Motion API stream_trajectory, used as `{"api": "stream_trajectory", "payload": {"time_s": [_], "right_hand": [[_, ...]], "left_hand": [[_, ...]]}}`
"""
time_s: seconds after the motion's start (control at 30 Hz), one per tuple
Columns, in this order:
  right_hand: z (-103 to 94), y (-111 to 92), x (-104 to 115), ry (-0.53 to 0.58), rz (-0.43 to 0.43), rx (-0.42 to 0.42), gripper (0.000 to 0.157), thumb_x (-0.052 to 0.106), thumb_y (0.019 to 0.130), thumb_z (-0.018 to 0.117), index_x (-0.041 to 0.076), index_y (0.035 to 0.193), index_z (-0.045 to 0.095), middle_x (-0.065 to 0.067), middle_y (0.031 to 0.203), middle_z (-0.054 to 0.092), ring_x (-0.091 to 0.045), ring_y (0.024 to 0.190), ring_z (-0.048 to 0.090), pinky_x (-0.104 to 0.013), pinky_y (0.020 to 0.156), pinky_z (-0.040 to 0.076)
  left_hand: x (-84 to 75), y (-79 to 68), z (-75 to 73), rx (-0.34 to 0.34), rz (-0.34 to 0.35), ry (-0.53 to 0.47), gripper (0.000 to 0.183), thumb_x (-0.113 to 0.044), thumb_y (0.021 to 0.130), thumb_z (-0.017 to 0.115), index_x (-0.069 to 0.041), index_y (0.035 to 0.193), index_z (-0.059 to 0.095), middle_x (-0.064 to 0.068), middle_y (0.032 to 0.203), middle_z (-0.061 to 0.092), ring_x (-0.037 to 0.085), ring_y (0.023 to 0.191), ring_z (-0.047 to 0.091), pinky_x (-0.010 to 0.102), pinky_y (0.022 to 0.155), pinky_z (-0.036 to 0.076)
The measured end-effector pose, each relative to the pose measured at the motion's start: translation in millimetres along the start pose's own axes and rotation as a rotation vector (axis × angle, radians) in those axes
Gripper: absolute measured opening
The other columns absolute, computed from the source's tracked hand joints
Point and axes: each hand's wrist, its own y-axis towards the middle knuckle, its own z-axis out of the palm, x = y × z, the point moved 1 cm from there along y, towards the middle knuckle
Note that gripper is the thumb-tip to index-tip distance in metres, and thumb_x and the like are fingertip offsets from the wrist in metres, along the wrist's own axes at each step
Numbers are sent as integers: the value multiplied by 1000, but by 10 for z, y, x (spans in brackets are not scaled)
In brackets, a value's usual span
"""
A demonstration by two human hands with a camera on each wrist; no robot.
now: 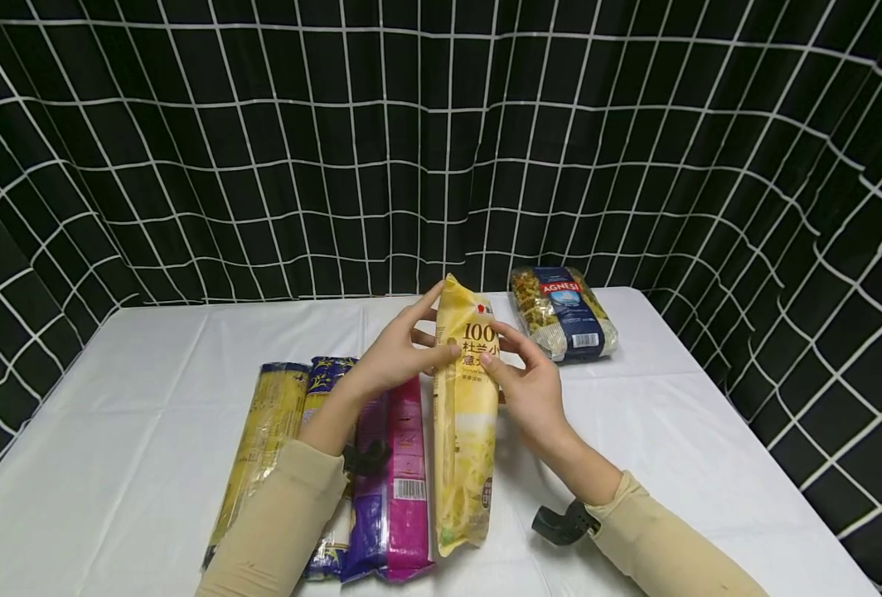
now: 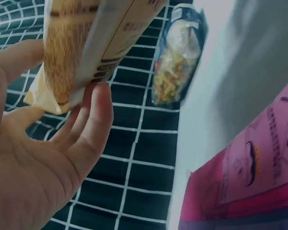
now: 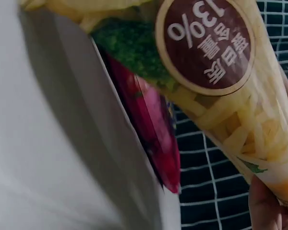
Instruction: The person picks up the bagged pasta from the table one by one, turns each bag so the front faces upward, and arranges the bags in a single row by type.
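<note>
"How is the yellow pack (image 1: 467, 473) held?"

"Above the tabletop (image 1: 672, 464), its lower end toward the near edge. Its left side is gripped by the left hand (image 1: 402, 350), its right side by the right hand (image 1: 532, 385), probably so that the weight is shared."

"And the others?"

"The magenta pack (image 1: 409, 448) and golden pack (image 1: 262, 431) are laid lengthwise toward the near edge, perhaps for compactness; the Agnesi pack (image 1: 564, 311) is placed near the far right corner."
</note>
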Motion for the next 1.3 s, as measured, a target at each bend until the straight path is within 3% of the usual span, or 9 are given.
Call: {"api": "stream_trajectory", "payload": {"time_s": [0.13,0.33,0.53,0.73,0.93,1.03,1.3], "right_hand": [[-35,22,18,-18,-55,-3,45,14,90,65,19,134,54,-12,118,47,-14,75,67,-35,60,57],[-37,30,10,-38,-69,-21,48,15,88,68,21,133,55,-9,118,46,-12,69,64,-35,59,57],[-36,58,-4,-70,-53,-25,46,19,88,69,26,132,56,-8,120,49,-12,70,59,-36,62,57],[-42,99,-4,-37,18,5,49,13,92,62,23,138,49,-12,123,51,-15,85,64,-40,67,57],[-38,120,-86,-16,156,132,54,14,94,59,23,143,42,-14,126,52,-15,86,65,-43,74,56],[-42,119,-143,-2,185,173,54,14,93,61,23,143,43,-17,128,52,-15,87,65,-41,74,57],[-100,157,-279,52,225,72,57,9,85,70,21,138,51,-8,110,61,-10,76,63,-28,56,54]], "left_hand": [[154,61,90,33,-46,-50,99,-15,81,75,-42,150,10,14,131,42,28,89,65,40,61,57],[222,83,177,38,-35,-31,108,-11,75,80,-37,151,8,15,132,42,27,88,64,36,66,58],[249,91,144,1,-41,-83,100,1,77,75,-37,150,19,13,134,43,30,93,65,37,67,57],[231,109,47,-41,-42,-188,93,9,80,68,-31,151,22,13,138,44,31,97,65,38,71,57],[297,127,-21,-143,-62,-294,91,13,82,62,-38,148,27,9,141,43,31,103,63,38,70,57],[363,147,-20,-179,-79,-325,90,14,83,60,-40,147,28,7,144,41,33,109,60,39,73,57],[519,171,120,-254,-123,-319,76,5,83,66,-30,144,39,13,134,49,33,103,63,37,74,56]]}}
